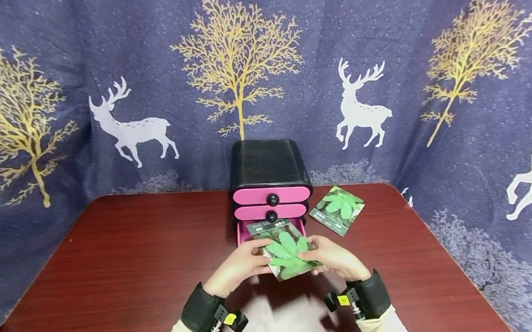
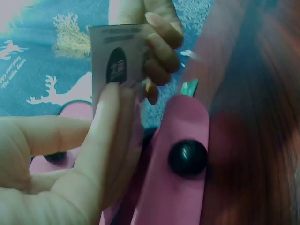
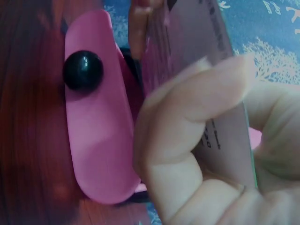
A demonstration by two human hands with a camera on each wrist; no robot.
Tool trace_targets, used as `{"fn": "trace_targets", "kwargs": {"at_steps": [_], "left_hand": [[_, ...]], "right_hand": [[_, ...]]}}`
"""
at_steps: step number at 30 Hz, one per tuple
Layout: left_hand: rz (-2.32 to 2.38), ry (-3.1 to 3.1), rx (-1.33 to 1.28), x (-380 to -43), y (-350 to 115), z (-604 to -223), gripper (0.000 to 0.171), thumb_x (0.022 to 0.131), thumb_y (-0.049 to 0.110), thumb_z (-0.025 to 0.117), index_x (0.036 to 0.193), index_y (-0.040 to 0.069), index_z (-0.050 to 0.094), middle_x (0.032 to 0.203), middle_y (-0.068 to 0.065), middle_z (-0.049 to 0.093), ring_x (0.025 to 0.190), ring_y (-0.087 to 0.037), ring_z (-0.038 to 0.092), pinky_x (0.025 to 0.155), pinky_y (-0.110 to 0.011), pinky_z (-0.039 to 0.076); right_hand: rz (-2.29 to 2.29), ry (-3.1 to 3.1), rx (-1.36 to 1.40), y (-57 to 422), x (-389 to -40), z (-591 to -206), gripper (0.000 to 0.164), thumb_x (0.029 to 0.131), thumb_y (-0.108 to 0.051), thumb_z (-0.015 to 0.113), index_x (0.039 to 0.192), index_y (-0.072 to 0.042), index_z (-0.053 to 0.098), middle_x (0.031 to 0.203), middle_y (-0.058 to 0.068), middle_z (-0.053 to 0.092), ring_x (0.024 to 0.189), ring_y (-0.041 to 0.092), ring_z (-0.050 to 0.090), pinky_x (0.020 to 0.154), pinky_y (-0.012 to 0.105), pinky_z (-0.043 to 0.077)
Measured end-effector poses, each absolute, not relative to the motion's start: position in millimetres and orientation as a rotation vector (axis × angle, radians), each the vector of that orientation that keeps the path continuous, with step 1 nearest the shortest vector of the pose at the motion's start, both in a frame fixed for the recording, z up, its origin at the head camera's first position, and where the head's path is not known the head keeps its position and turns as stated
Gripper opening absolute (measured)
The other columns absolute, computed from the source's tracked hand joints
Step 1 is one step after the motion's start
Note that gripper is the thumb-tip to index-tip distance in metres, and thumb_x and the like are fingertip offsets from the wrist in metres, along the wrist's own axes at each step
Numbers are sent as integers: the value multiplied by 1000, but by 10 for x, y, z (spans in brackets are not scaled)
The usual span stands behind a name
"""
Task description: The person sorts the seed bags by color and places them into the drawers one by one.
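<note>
A flat packet printed with a green leaf is held up over the pulled-out bottom drawer of a small black drawer cabinet. My left hand pinches the packet's left edge, thumb on the printed face. On its right edge, my right hand grips with the thumb in front and fingers behind. The packet's pale back, with a dark oval and small print, shows in the left wrist view. Below the hands is the pink drawer front with its round black knob. The drawer's inside is mostly hidden.
A second leaf-printed packet lies on the reddish-brown table to the right of the cabinet. The upper pink drawers are pushed in, with black knobs. A dark blue cloth with deer and trees hangs behind.
</note>
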State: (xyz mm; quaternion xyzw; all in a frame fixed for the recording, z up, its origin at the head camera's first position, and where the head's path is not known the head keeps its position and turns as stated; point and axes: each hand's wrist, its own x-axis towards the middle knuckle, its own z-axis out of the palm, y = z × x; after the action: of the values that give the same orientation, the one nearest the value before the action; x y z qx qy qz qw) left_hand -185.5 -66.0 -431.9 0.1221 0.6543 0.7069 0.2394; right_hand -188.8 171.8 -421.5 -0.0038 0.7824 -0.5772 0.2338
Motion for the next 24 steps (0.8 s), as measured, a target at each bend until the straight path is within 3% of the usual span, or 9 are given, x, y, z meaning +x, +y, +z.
{"fn": "trace_targets", "kwargs": {"at_steps": [7,9,12,14,16,20,24], "left_hand": [[2040,1920,197,-1923,-686,-4315,44,89,-1,46,132,-11,43,125,-27,53,94,-15,62,87,-31,53],[2006,1986,195,-1934,-681,-4306,43,89,1,48,130,-9,47,128,-25,53,94,-14,61,87,-31,52],[1917,2113,214,-1967,-655,-4305,44,86,2,53,129,-7,50,129,-22,54,89,-13,60,83,-31,52],[1860,2203,221,-1992,-630,-4311,46,84,2,57,128,-7,51,119,-18,59,81,-11,58,77,-28,51],[1820,2273,200,-2021,-608,-4325,48,82,1,58,129,-7,51,95,-12,62,68,-10,52,67,-25,47],[1735,2466,180,-2099,-593,-4387,46,79,-2,60,125,-7,55,73,-5,54,56,-8,39,55,-21,37],[1585,2743,236,-2195,-594,-4444,38,78,-6,61,115,-6,62,84,-12,62,60,-10,41,55,-22,36]], "right_hand": [[-1804,2141,-71,1532,-1906,-4252,62,91,-17,59,132,14,24,96,11,43,62,8,52,56,19,49],[-1792,2232,-82,1466,-1925,-4255,64,90,-18,60,132,16,26,103,18,48,62,11,55,58,23,51],[-1669,2442,-59,1374,-1970,-4242,63,90,-19,60,132,18,31,120,30,48,84,23,61,75,35,53],[-1562,2576,-18,1331,-2005,-4231,60,89,-17,60,133,16,35,133,33,42,105,35,57,89,45,48],[-1494,2651,-1,1309,-2037,-4225,54,89,-13,59,132,14,39,132,32,45,120,41,47,97,49,42],[-1447,2721,-56,1302,-2090,-4240,44,86,-1,56,127,11,49,128,29,52,120,41,48,93,47,45],[-1370,2806,-142,1282,-2123,-4287,33,82,4,57,115,8,61,118,25,60,109,38,56,83,41,50]]}}
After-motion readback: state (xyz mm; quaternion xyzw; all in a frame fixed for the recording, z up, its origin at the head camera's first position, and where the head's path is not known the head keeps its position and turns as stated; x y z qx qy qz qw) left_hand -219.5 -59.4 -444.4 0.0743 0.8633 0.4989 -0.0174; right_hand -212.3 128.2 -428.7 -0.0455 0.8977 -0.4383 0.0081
